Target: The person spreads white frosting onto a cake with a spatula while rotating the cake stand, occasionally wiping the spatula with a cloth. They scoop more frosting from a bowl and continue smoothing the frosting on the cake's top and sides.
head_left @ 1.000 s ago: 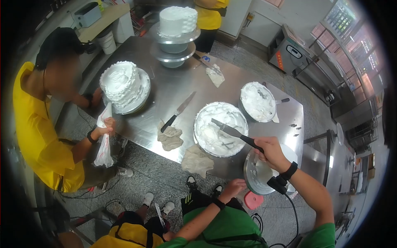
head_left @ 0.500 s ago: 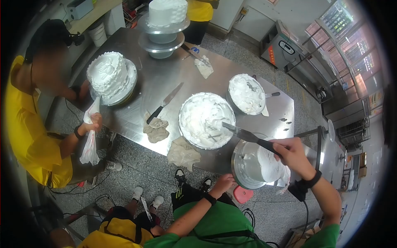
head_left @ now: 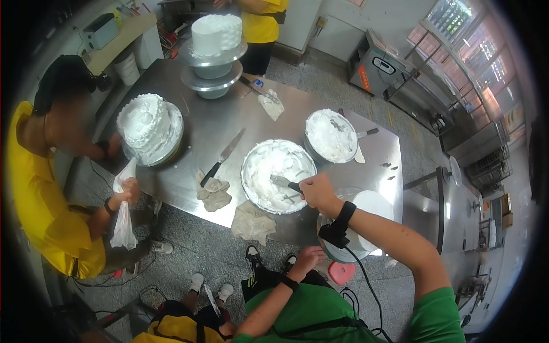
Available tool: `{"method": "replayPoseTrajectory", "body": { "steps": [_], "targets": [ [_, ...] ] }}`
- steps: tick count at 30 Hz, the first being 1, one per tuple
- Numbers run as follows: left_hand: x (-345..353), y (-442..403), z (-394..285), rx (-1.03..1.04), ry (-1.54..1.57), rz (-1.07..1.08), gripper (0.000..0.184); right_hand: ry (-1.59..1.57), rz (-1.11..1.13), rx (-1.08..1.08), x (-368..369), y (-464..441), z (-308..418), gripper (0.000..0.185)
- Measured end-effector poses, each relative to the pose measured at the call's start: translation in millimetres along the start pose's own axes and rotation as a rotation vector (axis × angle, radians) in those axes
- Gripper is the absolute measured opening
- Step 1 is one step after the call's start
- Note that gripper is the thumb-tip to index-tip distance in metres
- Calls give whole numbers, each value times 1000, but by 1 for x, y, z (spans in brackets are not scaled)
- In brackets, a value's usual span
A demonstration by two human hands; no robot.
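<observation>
My right hand (head_left: 319, 191) is closed around the black handle of a palette knife (head_left: 281, 180), whose blade dips into white cream in a large metal bowl (head_left: 247, 197). Below my right forearm, a white-coated cake (head_left: 373, 204) stands on a turntable (head_left: 330, 247), partly hidden by the forearm and wrist strap. At the turntable's near rim, my left hand (head_left: 309, 259) rests with curled fingers touching its edge. Another bowl of cream (head_left: 331, 136) sits just behind the large one.
A second palette knife (head_left: 223, 157) lies by a crumpled cloth (head_left: 214, 193); another cloth (head_left: 253, 222) hangs at the table edge. At left, a co-worker holds a piping bag (head_left: 124, 206) beside a decorated cake (head_left: 144, 123). A further cake (head_left: 216, 35) stands on a turntable at the back.
My right hand has moved left from above the cake to the large bowl, bringing the palette knife deeper over the cream. My left hand stays by the turntable rim. The view has shifted slightly.
</observation>
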State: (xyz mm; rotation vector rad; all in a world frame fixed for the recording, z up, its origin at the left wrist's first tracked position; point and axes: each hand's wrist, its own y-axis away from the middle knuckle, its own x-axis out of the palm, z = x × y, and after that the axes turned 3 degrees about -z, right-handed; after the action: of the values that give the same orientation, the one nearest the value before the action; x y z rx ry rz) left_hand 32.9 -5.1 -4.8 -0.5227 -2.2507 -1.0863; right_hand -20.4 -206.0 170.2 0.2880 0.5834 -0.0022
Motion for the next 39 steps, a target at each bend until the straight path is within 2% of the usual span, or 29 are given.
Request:
{"method": "replayPoseTrajectory", "body": {
  "steps": [2,5,8,16,18,20,21,23,24,25,27,30,31,33,34,36,37,39],
  "targets": [
    [0,5,-9,-2,12,-5,43,-294,88,156,2,-1,-7,31],
    [-5,7,-7,26,34,22,43,-363,28,231,-3,9,2,28],
    [-6,4,-5,15,5,39,43,-449,107,229,-20,11,2,23],
    [-4,5,-4,-9,16,46,35,-438,145,323,-84,59,38,24],
    [-8,7,0,78,9,106,35,-411,151,360,-114,84,45,26],
    [-2,4,-1,28,63,82,34,-289,171,264,-144,111,56,28],
    [3,5,-3,19,99,100,34,-162,169,227,-159,126,65,28],
    [8,8,-10,4,-60,65,33,138,154,159,-189,152,83,27],
    [9,6,-6,1,-27,59,33,320,144,47,-200,163,95,27],
    [8,2,0,30,14,40,30,359,150,72,-211,174,105,26],
    [7,-9,10,82,51,22,24,503,100,-14,-226,193,111,26],
    [9,-12,8,119,50,2,26,818,122,-153,-232,208,129,25],
    [10,-11,4,120,61,3,26,827,128,-153,-230,207,133,25],
    [13,-4,-5,177,-50,-75,29,1092,203,-295,-222,203,139,30],
    [14,-3,-7,179,-41,-73,29,1101,207,-297,-222,199,139,30],
    [13,-1,-9,220,-24,-81,32,1304,285,-525,-221,188,129,39],
    [13,0,-8,223,-14,-80,32,1358,311,-553,-223,184,123,50],
    [13,1,-7,255,69,-61,32,1421,356,-633,-222,170,119,54]
  ]
}}
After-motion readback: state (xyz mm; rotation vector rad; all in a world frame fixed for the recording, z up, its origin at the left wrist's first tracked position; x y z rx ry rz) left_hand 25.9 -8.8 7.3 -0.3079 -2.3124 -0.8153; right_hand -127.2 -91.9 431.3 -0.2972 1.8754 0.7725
